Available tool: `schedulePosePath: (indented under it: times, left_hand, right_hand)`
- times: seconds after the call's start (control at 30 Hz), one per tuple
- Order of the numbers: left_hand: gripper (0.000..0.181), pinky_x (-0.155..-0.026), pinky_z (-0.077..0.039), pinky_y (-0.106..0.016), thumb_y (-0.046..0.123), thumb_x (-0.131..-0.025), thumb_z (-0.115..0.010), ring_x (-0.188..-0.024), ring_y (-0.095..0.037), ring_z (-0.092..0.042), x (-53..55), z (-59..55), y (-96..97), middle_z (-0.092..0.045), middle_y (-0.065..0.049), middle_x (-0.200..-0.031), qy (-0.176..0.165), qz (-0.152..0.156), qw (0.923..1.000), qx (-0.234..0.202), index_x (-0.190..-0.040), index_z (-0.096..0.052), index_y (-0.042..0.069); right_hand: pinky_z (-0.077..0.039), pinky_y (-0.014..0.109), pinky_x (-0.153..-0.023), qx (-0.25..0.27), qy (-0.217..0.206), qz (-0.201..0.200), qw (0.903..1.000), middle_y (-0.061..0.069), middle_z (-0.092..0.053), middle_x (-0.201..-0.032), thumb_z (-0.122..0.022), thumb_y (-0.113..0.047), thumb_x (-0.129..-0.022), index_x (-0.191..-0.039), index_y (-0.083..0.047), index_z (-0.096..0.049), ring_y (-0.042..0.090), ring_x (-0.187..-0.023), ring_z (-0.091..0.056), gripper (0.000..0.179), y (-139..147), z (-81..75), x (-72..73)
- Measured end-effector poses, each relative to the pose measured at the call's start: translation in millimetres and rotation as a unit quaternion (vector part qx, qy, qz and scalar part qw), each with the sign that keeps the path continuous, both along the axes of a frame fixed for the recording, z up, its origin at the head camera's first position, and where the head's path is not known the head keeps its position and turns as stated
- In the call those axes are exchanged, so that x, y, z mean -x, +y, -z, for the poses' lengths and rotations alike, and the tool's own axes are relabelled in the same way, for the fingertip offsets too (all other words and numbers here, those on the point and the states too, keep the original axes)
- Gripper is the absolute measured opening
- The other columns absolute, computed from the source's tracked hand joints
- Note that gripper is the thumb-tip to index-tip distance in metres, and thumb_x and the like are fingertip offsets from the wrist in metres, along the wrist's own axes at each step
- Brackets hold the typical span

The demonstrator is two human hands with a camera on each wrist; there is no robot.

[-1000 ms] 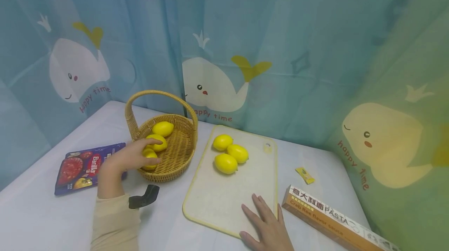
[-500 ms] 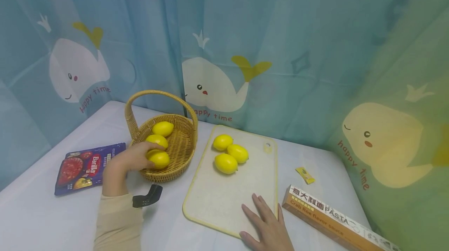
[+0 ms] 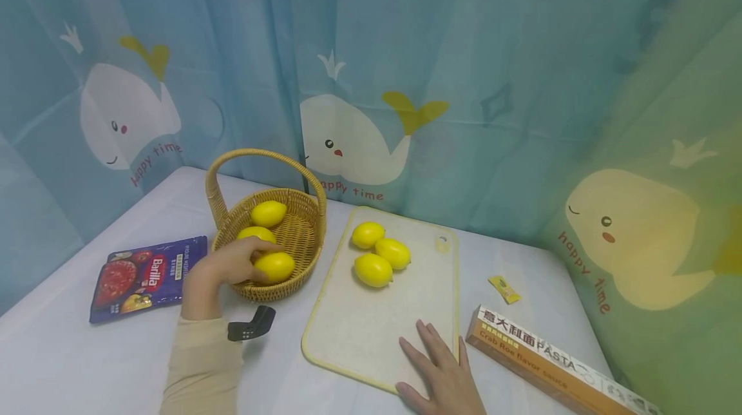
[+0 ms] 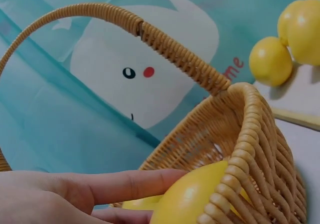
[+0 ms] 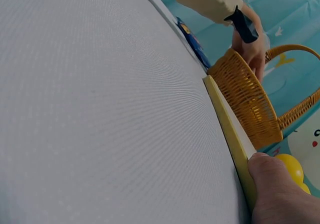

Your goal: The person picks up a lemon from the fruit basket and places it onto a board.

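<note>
My left hand [image 3: 232,265] reaches over the near rim of the wicker basket [image 3: 315,244] and grips a yellow lemon [image 3: 276,267] between thumb and fingers. That lemon [image 4: 192,194] is low, just inside the rim in the left wrist view. Two more lemons lie in the basket: one [image 3: 268,214] toward the back, the other [image 3: 255,232] partly hidden by the hand. Flat on the near right corner of a white cutting board [image 3: 359,331] rests my right hand [image 3: 443,379], fingers spread. Three lemons [image 3: 373,270] sit together on the board's far half.
Left of the basket lies a purple Barilla pouch [image 3: 147,278]. A long pasta box [image 3: 551,363] stands right of the board, with a small yellow packet [image 3: 504,289] behind it. The basket's tall handle [image 3: 266,154] arches up; a blue curtain [image 3: 493,80] hangs behind the table.
My left hand has taken hold of the nearest lemon in the basket and shifted right with it. The right hand and the lemons on the board stay put.
</note>
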State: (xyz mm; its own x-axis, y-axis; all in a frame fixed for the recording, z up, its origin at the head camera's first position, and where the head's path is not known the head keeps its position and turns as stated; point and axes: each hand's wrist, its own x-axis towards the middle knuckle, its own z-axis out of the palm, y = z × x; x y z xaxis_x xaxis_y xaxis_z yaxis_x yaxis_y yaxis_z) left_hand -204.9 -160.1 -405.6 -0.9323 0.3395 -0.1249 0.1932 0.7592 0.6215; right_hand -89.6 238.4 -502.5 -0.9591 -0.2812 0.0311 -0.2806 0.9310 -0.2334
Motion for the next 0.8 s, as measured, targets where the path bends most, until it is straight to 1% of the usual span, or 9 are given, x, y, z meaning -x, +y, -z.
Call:
schedulePosePath:
  times: [0.23,0.47,0.57,0.7,0.8]
  left_hand:
    - [0.05,-0.102,-0.04,-0.054,0.011,-0.082,-0.07,-0.118,-0.033,-0.048,2.6,2.9,3.2,-0.052,-0.017,-0.132,-0.014,0.001,0.9999,-0.008,-0.131,-0.059,0.016]
    - [0.052,-0.102,-0.038,-0.054,0.018,-0.084,-0.069,-0.123,-0.033,-0.043,5.9,5.8,7.6,-0.046,-0.018,-0.138,-0.035,0.006,0.9993,-0.012,-0.135,-0.055,0.021]
    - [0.054,-0.103,-0.038,-0.054,0.02,-0.084,-0.071,-0.122,-0.031,-0.043,7.2,6.7,7.9,-0.046,-0.018,-0.139,-0.035,0.008,0.9991,-0.021,-0.135,-0.055,0.021]
    - [0.055,-0.104,-0.037,-0.055,0.024,-0.084,-0.071,-0.123,-0.031,-0.045,9.4,9.3,7.2,-0.047,-0.016,-0.14,-0.026,0.015,0.9992,-0.026,-0.136,-0.054,0.02]
    - [0.055,-0.105,-0.036,-0.056,0.026,-0.084,-0.07,-0.125,-0.033,-0.045,11.3,12.3,6.9,-0.049,-0.014,-0.14,-0.015,0.018,0.9995,-0.018,-0.136,-0.053,0.02]
  right_hand:
    - [-0.007,0.063,-0.114,0.003,-0.004,0.0,1.0,-0.003,-0.033,-0.154,-0.043,-0.076,-0.081,-0.134,-0.038,-0.051,0.025,-0.142,-0.029,0.065,0.1,-0.3,-0.1]
    - [-0.007,0.063,-0.114,0.003,-0.003,-0.001,1.0,-0.003,-0.033,-0.154,-0.043,-0.076,-0.081,-0.134,-0.039,-0.051,0.025,-0.142,-0.03,0.066,0.3,0.1,0.4]
    - [-0.007,0.062,-0.115,0.0,-0.004,-0.001,1.0,-0.003,-0.033,-0.154,-0.042,-0.077,-0.081,-0.134,-0.039,-0.051,0.025,-0.142,-0.03,0.066,0.4,-0.1,0.6]
    - [-0.007,0.062,-0.115,-0.001,-0.007,-0.002,1.0,-0.003,-0.032,-0.154,-0.041,-0.077,-0.081,-0.134,-0.038,-0.051,0.025,-0.143,-0.029,0.067,0.2,-0.8,0.9]
    - [-0.007,0.062,-0.115,-0.003,-0.007,-0.002,1.0,-0.003,-0.032,-0.154,-0.041,-0.078,-0.081,-0.134,-0.038,-0.051,0.025,-0.143,-0.029,0.067,0.2,-0.7,0.9]
